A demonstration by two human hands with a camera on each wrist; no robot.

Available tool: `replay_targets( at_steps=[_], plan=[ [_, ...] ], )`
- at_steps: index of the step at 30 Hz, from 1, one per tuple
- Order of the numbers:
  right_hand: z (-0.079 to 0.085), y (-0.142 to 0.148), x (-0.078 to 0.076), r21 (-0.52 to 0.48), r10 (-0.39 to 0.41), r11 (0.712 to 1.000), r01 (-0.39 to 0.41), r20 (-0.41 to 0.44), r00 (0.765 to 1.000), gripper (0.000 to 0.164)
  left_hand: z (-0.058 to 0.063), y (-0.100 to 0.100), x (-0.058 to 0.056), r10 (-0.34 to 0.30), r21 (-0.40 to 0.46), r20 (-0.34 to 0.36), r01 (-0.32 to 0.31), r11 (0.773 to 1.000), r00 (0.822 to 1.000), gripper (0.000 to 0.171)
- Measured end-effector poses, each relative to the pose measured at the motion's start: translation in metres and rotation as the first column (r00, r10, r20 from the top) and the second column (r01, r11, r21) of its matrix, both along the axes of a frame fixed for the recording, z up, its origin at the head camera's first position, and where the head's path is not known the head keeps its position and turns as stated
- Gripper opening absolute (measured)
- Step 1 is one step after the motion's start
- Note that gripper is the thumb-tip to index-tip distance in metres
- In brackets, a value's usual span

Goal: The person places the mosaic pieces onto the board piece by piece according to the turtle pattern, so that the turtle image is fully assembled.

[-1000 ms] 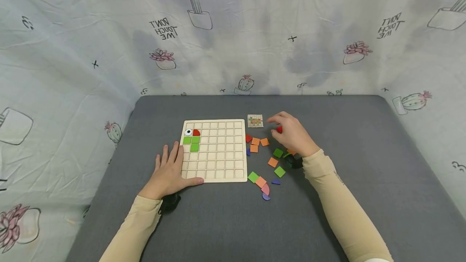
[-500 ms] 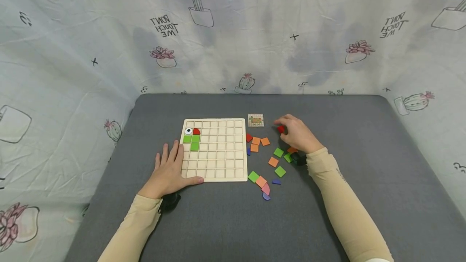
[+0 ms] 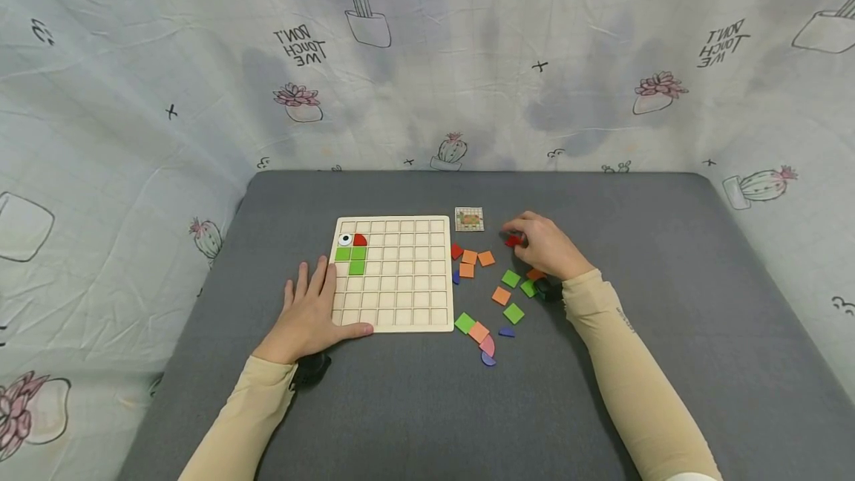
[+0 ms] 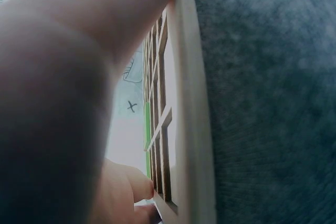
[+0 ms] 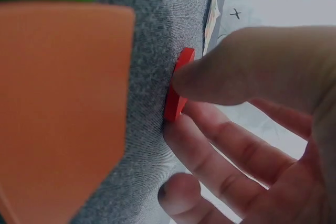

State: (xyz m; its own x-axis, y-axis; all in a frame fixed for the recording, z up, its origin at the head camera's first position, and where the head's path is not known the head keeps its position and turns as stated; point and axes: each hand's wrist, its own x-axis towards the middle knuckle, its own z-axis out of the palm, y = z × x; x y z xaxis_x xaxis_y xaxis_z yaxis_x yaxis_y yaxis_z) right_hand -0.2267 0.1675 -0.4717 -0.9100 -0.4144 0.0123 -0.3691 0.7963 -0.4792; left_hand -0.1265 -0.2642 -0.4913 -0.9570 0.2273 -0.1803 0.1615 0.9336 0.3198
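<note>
My left hand [image 3: 307, 318] rests spread on the lower left corner of a wooden grid board [image 3: 407, 280], its thumb along the near edge. In the left wrist view that hand lies against the board's rim [image 4: 191, 129]. On the board sit a white eye tile [image 3: 345, 240], a red quarter-round tile [image 3: 360, 240] and green square tiles [image 3: 357, 268]. To the right of a small picture card [image 3: 469, 219], my right hand [image 3: 548, 245] pinches a red tile [image 3: 512, 241] low over the table. The right wrist view has the thumb on this red tile [image 5: 179, 85], fingertips at its other side.
Several loose orange tiles [image 3: 486, 258], green tiles [image 3: 513, 313] and blue tiles [image 3: 507, 332] lie right of the board. A pink tile [image 3: 487, 346] is among them. Another red tile [image 3: 456, 252] lies by the board's right edge. A printed cloth [image 3: 427, 58] hangs behind the grey table [image 3: 414, 407].
My right hand has shifted slightly right, away from the picture card, with its fingers still at the red tile. The tile's tilt has changed. My left hand has stayed on the board.
</note>
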Motion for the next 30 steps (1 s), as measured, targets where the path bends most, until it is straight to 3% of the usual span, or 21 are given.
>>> replay_targets(
  at_steps=[13, 30],
  plan=[
    [-0.0042, -0.003, -0.0016, -0.018, 0.017, 1.0, -0.017, 0.014, 1.0, 0.029, 0.0003, 0.0, -0.0008, 0.001, -0.002, 0.003, -0.001, 1.0, 1.0, 0.137],
    [-0.0036, -0.0038, -0.0007, -0.031, 0.035, 0.999, -0.034, 0.014, 0.999, 0.026, -0.0005, 0.0002, -0.0005, -0.003, 0.001, -0.005, 0.003, 1.0, 1.0, 0.138]
  ],
)
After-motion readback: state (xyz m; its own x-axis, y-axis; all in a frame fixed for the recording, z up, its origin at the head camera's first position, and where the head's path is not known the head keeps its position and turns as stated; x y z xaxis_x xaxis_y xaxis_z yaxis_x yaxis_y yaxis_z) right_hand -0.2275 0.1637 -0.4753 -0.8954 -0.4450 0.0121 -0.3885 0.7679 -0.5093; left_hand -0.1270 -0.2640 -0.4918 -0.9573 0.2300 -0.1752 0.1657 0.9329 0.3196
